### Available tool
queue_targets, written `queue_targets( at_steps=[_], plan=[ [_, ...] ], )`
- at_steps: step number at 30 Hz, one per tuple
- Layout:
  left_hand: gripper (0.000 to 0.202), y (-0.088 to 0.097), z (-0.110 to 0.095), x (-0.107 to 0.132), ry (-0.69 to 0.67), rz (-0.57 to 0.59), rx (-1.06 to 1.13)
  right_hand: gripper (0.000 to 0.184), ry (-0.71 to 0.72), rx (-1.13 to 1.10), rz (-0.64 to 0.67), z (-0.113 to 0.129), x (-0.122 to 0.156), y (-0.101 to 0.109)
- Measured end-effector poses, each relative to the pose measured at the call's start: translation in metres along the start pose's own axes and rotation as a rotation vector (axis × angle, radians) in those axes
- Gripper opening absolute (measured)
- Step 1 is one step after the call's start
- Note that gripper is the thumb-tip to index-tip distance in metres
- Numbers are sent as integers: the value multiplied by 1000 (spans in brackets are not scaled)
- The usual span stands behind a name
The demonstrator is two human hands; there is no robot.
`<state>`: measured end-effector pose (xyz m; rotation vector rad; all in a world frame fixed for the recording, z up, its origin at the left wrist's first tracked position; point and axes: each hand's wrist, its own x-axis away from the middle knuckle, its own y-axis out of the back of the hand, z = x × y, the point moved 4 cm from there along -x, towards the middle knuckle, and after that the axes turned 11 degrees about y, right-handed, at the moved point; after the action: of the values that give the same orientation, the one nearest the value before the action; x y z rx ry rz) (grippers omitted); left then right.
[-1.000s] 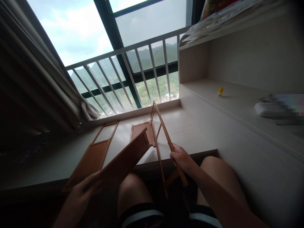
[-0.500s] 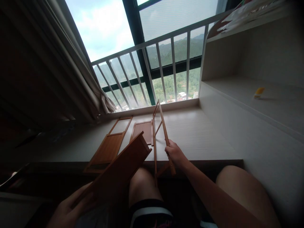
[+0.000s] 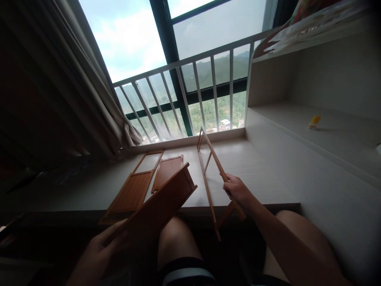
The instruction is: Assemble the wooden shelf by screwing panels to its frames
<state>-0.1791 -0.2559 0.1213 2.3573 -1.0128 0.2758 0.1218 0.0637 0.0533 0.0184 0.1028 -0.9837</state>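
My left hand [image 3: 104, 246], low at the left, is closed on the near end of a long brown wooden panel [image 3: 166, 198] with raised edges. The panel slants up and to the right over my knee. My right hand [image 3: 236, 190] grips one long bar of a slim wooden frame [image 3: 207, 180] with crosspieces, which stands tilted on its edge over the ledge. On the ledge, left of the raised panel, lie a framed wooden panel with an open upper section [image 3: 133, 190] and a smaller wooden panel [image 3: 169, 171], partly hidden behind the held one.
The pale ledge [image 3: 256, 171] ends at a white railing [image 3: 212, 91] before the window. A curtain [image 3: 98, 99] hangs at left. A shelf unit [image 3: 276, 143] at right holds a small yellow-and-white object [image 3: 314, 121]. My knees are below the ledge's front edge.
The slim frame in my right hand has swung right and away from the small panel, its lower end moving most. The left hand's panel has shifted slightly right. The camera view has moved a little.
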Motion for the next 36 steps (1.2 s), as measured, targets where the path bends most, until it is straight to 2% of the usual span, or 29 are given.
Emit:
queue_targets(
  at_steps=[5,8,13,16,18,21,27,30,33,36],
  plan=[
    [51,-46,-26,-32,-87,199,-53,38,9,146,-63,13,19,66],
    [50,-79,-50,-51,-147,311,-120,42,-7,228,-120,19,21,99],
    [50,-125,-82,-79,-237,490,-225,47,-2,278,-171,24,18,133],
    [48,-140,-96,-94,-268,585,-263,39,35,296,-205,24,17,139],
    [44,-147,-105,-103,-303,633,-325,30,52,288,-236,23,15,139],
    [36,-161,-116,-113,-345,700,-443,26,68,263,-284,23,9,136],
    [36,-192,-119,-119,-303,791,-586,20,80,270,-290,27,-6,133],
    [35,-192,-126,-108,-326,801,-559,19,85,260,-290,27,-8,135],
    [35,-181,-140,-96,-380,783,-543,19,95,229,-296,25,-9,139],
    [36,-170,-151,-95,-430,748,-525,20,98,197,-291,22,-11,144]
  ],
)
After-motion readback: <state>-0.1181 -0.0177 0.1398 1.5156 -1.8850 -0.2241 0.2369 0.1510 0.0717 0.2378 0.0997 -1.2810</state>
